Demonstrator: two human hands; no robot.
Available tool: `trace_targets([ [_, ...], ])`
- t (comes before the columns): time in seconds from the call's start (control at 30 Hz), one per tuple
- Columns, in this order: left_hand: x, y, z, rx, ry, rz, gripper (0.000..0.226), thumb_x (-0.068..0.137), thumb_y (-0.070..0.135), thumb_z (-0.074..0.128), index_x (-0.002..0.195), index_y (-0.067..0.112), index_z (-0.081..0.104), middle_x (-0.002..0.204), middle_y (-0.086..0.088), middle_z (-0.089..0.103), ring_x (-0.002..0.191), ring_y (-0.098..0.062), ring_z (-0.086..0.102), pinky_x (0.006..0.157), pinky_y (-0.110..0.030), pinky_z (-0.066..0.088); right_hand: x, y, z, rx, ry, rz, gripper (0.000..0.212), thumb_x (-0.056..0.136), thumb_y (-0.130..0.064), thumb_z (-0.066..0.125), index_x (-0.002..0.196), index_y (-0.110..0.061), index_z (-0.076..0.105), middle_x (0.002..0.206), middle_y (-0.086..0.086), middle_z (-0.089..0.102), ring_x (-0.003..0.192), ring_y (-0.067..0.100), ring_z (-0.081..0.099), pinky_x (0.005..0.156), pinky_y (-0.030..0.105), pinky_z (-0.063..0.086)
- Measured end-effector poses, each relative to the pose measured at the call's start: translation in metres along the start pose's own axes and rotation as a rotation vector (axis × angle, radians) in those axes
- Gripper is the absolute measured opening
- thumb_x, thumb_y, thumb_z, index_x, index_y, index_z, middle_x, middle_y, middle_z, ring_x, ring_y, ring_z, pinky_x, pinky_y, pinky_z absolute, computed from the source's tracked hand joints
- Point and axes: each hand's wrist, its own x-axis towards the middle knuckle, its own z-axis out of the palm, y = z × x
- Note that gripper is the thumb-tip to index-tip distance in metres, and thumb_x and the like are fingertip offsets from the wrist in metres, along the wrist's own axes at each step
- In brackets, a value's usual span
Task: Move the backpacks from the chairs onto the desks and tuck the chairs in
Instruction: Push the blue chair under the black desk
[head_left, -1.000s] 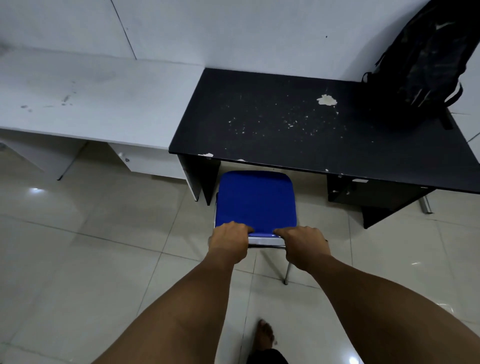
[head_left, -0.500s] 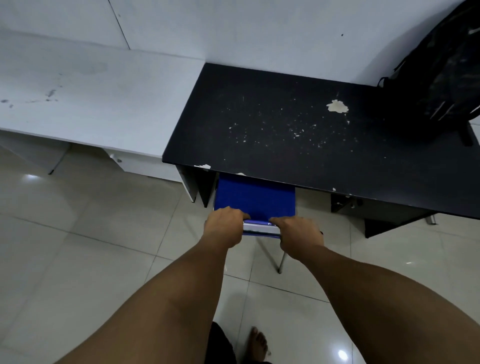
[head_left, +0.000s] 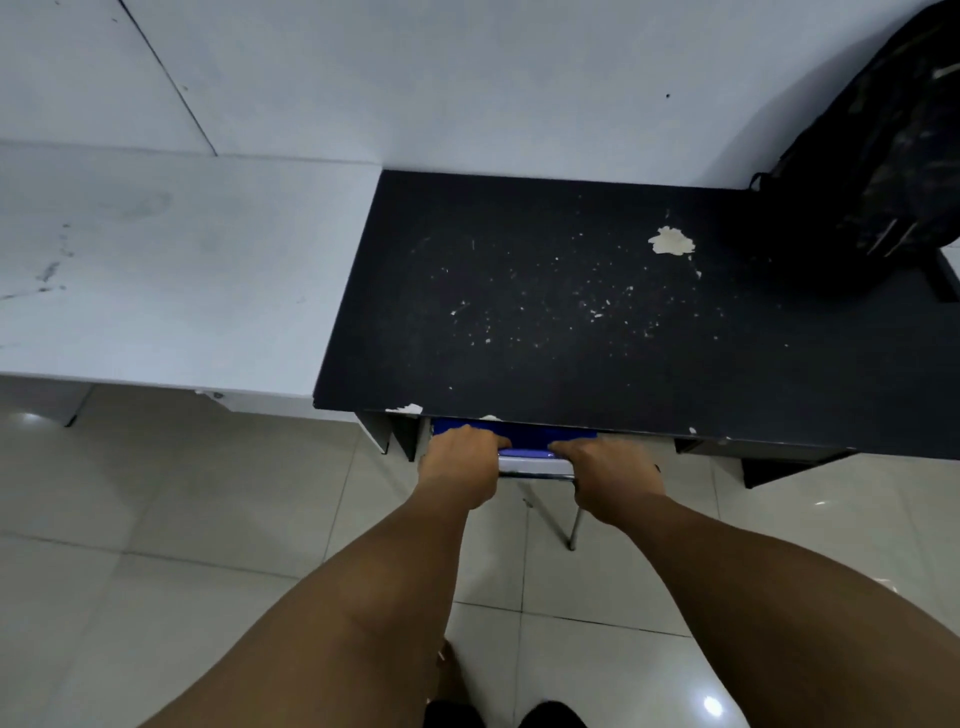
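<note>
Already the black backpack (head_left: 878, 171) sits on the far right of the dark tabletop (head_left: 571, 312). Both hands, left hand (head_left: 460, 462) and right hand (head_left: 608, 470), curl their grip around the blue chair (head_left: 524, 449), nearly tucked under; only its near edge shows.

Counted: two counters, one black (head_left: 571, 312) and one white (head_left: 182, 270). One backpack (head_left: 883, 171). One blue chair (head_left: 519, 441), mostly hidden under the black one. Two grips, left (head_left: 460, 462) and right (head_left: 613, 473).
</note>
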Motion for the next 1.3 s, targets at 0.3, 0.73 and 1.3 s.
trace_targets([
  [0.3, 0.024, -0.012, -0.011, 0.017, 0.018, 0.023, 0.046, 0.088, 0.025, 0.066, 0.131, 0.038, 0.054, 0.106, 0.002, 0.067, 0.094, -0.021, 0.063, 0.079, -0.034, 0.054, 0.031, 0.01, 0.005, 0.025, 0.03, -0.03, 0.046, 0.085, -0.028, 0.064, 0.129, -0.034, 0.052, 0.116, -0.006, 0.065, 0.102, 0.018, 0.06, 0.085, 0.036, 0.053],
  [0.73, 0.024, -0.013, -0.016, -0.014, -0.045, 0.052, 0.049, 0.089, 0.021, 0.063, 0.134, 0.037, 0.053, 0.111, 0.002, 0.066, 0.098, -0.02, 0.062, 0.081, -0.032, 0.051, 0.028, 0.007, -0.002, 0.033, 0.002, -0.046, 0.05, 0.082, -0.033, 0.069, 0.129, -0.031, 0.05, 0.116, -0.005, 0.062, 0.102, 0.017, 0.058, 0.084, 0.035, 0.052],
  [1.3, -0.01, -0.009, -0.055, -0.093, -0.256, -0.084, 0.042, 0.084, 0.023, 0.063, 0.126, 0.024, 0.06, 0.112, -0.006, 0.063, 0.094, -0.024, 0.064, 0.083, -0.041, 0.059, 0.009, -0.022, -0.034, 0.099, -0.273, 0.128, 0.03, 0.088, -0.025, 0.058, 0.118, -0.018, 0.056, 0.107, 0.006, 0.061, 0.092, 0.025, 0.06, 0.09, 0.044, 0.051],
])
